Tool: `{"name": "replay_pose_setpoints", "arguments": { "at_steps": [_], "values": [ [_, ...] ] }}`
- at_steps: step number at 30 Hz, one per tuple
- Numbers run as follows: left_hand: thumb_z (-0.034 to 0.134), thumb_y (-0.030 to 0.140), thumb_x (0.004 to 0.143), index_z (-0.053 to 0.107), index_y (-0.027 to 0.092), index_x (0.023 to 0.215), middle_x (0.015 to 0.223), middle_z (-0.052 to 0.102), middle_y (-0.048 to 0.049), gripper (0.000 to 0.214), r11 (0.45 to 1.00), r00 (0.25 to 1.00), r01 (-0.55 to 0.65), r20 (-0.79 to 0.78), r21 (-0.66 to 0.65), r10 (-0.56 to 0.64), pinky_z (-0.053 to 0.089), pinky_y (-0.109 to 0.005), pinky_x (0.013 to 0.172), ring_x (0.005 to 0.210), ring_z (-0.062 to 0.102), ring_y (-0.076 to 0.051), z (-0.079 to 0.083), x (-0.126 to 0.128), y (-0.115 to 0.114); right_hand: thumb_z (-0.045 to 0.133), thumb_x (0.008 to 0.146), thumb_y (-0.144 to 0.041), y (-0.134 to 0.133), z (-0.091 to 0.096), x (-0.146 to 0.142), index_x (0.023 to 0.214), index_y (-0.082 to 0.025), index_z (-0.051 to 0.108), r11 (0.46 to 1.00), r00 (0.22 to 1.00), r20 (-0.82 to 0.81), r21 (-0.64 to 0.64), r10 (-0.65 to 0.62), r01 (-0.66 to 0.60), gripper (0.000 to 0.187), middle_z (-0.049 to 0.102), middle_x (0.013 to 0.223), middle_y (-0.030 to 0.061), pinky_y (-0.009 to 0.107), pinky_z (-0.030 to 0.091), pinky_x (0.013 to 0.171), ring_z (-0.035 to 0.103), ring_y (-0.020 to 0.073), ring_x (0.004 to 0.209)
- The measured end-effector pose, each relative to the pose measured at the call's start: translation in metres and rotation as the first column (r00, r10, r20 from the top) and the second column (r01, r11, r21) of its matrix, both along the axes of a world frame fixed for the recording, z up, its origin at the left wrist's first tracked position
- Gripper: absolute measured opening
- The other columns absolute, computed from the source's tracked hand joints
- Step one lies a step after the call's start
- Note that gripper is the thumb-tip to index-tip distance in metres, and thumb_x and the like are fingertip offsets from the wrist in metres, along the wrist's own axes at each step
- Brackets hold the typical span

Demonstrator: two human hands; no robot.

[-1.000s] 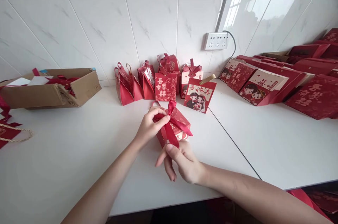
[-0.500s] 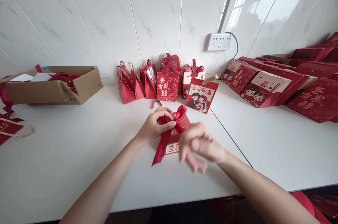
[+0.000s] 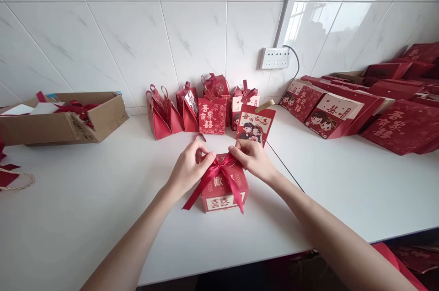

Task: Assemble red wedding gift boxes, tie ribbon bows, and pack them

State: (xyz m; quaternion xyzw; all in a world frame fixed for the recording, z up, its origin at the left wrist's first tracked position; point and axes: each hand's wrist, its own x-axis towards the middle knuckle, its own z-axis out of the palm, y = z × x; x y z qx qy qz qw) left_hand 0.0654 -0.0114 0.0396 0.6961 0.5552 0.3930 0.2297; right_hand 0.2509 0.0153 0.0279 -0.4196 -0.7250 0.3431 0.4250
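Note:
A small red gift box (image 3: 224, 185) with gold and white lettering stands on the white table in front of me. Across its top lies a red satin ribbon (image 3: 224, 168) tied in a bow, its two tails hanging down the front. My left hand (image 3: 190, 163) pinches the bow's left loop between thumb and fingers. On the other side my right hand (image 3: 252, 157) pinches the right loop. Both loops are partly hidden by the fingers. Just behind my right hand a red card-like box (image 3: 255, 121) with a cartoon couple and a gold strap stands upright.
Several finished-looking red boxes (image 3: 211, 116) stand along the tiled wall. To the left is a cardboard box (image 3: 106, 115) holding red ribbon and white paper, with a rope handle (image 3: 25, 181) nearer. Many red bags (image 3: 401, 126) are stacked right. A power strip (image 3: 275, 58) is on the wall.
My right hand has gone from a blurred sweep in front of the box up to the bow's right loop. The right ribbon tail now shows hanging down the front.

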Motion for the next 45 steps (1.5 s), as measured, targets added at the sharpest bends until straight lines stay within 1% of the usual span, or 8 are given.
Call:
{"name": "replay_pose_setpoints", "arguments": {
  "at_steps": [10, 19, 27, 31, 36, 39, 42, 45],
  "values": [
    [0.045, 0.043, 0.085, 0.041, 0.022, 0.070, 0.076, 0.054, -0.0002, 0.026, 0.974, 0.980, -0.199, 0.005, 0.106, 0.199, 0.040, -0.027, 0.065, 0.069, 0.054, -0.016, 0.000, -0.002, 0.002, 0.059, 0.074, -0.061, 0.004, -0.003, -0.004, 0.053, -0.019, 0.039, 0.962, 0.928, -0.372, -0.245, 0.020, -0.119, 0.051, 0.043, 0.051, -0.0051, 0.022, 0.031, 0.044, 0.038, 0.0067, 0.045],
    [0.048, 0.043, 0.087, 0.039, 0.023, 0.067, 0.052, 0.046, 0.0067, 0.029, 0.957, 0.958, -0.280, 0.088, 0.070, 0.274, 0.031, -0.024, 0.051, 0.048, 0.042, -0.012, 0.002, 0.001, 0.000, 0.064, 0.070, -0.062, 0.008, -0.012, -0.008, 0.056, -0.018, 0.048, 0.927, 0.889, -0.457, -0.327, 0.012, -0.181, 0.048, 0.046, 0.053, -0.0034, 0.025, 0.038, 0.053, 0.043, 0.0093, 0.050],
    [0.050, 0.047, 0.084, 0.046, 0.021, 0.068, 0.063, 0.052, 0.0033, 0.031, 0.970, 0.955, -0.240, 0.186, 0.036, 0.230, 0.038, -0.025, 0.061, 0.062, 0.051, -0.014, -0.001, -0.006, 0.008, 0.062, 0.069, -0.063, 0.012, -0.014, -0.006, 0.060, -0.018, 0.046, 0.891, 0.865, -0.502, -0.397, -0.009, -0.221, 0.049, 0.043, 0.057, -0.0040, 0.025, 0.035, 0.052, 0.039, 0.0083, 0.051],
    [0.051, 0.062, 0.078, 0.051, 0.020, 0.075, 0.074, 0.060, -0.0002, 0.042, 0.971, 0.949, -0.076, 0.284, -0.228, 0.141, 0.044, -0.028, 0.064, 0.068, 0.060, -0.018, 0.012, -0.024, 0.012, 0.052, 0.077, -0.065, 0.001, 0.000, -0.001, 0.067, -0.019, 0.045, 0.968, 0.970, -0.241, -0.247, -0.017, -0.044, 0.047, 0.045, 0.064, -0.0025, 0.027, 0.039, 0.056, 0.043, 0.0116, 0.058],
    [0.064, 0.059, 0.071, 0.058, 0.018, 0.076, 0.071, 0.061, 0.0003, 0.042, 0.786, 0.981, 0.195, 0.098, -0.587, -0.170, 0.040, -0.026, 0.060, 0.062, 0.056, -0.014, 0.030, -0.045, 0.005, 0.070, 0.069, -0.047, -0.025, 0.014, -0.009, 0.073, -0.022, 0.039, 0.972, 0.964, 0.258, 0.236, -0.070, 0.008, 0.040, 0.050, 0.078, 0.0022, 0.031, 0.040, 0.062, 0.045, 0.0166, 0.069],
    [0.064, 0.054, 0.075, 0.052, 0.018, 0.065, 0.052, 0.049, 0.0047, 0.040, 0.766, 0.951, 0.306, 0.144, -0.565, -0.274, 0.035, -0.025, 0.055, 0.050, 0.044, -0.010, 0.029, -0.051, 0.004, 0.060, 0.080, -0.032, -0.027, 0.013, -0.014, 0.074, -0.021, 0.043, 0.956, 0.941, 0.337, 0.275, 0.005, -0.104, 0.021, 0.053, 0.082, 0.0051, 0.032, 0.042, 0.068, 0.048, 0.0186, 0.076],
    [0.066, 0.049, 0.076, 0.047, 0.019, 0.059, 0.046, 0.040, 0.0067, 0.039, 0.822, 0.890, 0.375, 0.415, -0.428, -0.190, 0.034, -0.025, 0.052, 0.044, 0.035, -0.009, 0.026, -0.057, 0.010, 0.051, 0.086, -0.025, -0.015, 0.014, -0.004, 0.071, -0.021, 0.046, 0.968, 0.951, 0.284, 0.177, 0.124, -0.179, 0.016, 0.056, 0.076, 0.0030, 0.030, 0.042, 0.065, 0.050, 0.0165, 0.070],
    [0.068, 0.047, 0.073, 0.038, 0.021, 0.053, 0.043, 0.030, 0.0076, 0.044, 0.920, 0.774, 0.319, 0.622, -0.227, -0.115, 0.042, -0.027, 0.058, 0.049, 0.039, -0.011, 0.034, -0.071, 0.018, 0.054, 0.081, -0.023, 0.003, 0.024, 0.021, 0.068, -0.022, 0.046, 0.987, 0.994, 0.083, 0.154, -0.068, 0.054, 0.015, 0.056, 0.072, 0.0023, 0.031, 0.039, 0.061, 0.050, 0.0169, 0.065]
  ]
}}
